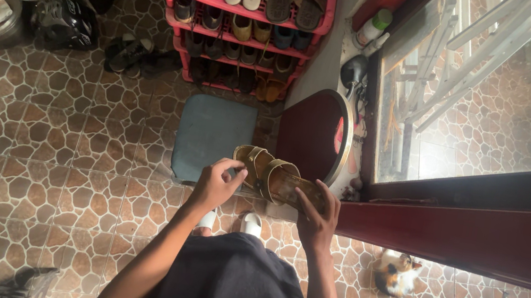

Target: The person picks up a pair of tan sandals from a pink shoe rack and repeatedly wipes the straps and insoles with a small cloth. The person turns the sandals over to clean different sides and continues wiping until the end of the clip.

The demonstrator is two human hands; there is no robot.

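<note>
The sandal [275, 177] sits in the air between the two hands, level with the person's waist and above the grey mat [211, 135]; the likeliest slip, to my eye, is a drop, since the left hand [216, 186] seems to have only a pinch on the toe end while the right hand [317, 216] carries most of the weight at the heel; if either grip loosens, the sandal would tip and fall toward the white slippers [251, 223] right beneath the hands; a fall to the right hand's side could also startle the cat [394, 272] lying on the tiles below and to the right of that hand (it looks curled up and still). The left hand is partly curled, thumb and fingers closed on the front strap of the sandal; the right hand is closed around the back part, fingers wrapped over the sole's edge, so both are gripping, neither spread flat. Beyond the hands stands the red shoe rack [242, 23], well apart from them, filled with pairs; a dark round-topped panel [313, 134] leans just past the right hand, and the sandal's heel end could knock it if swung that way.
</note>
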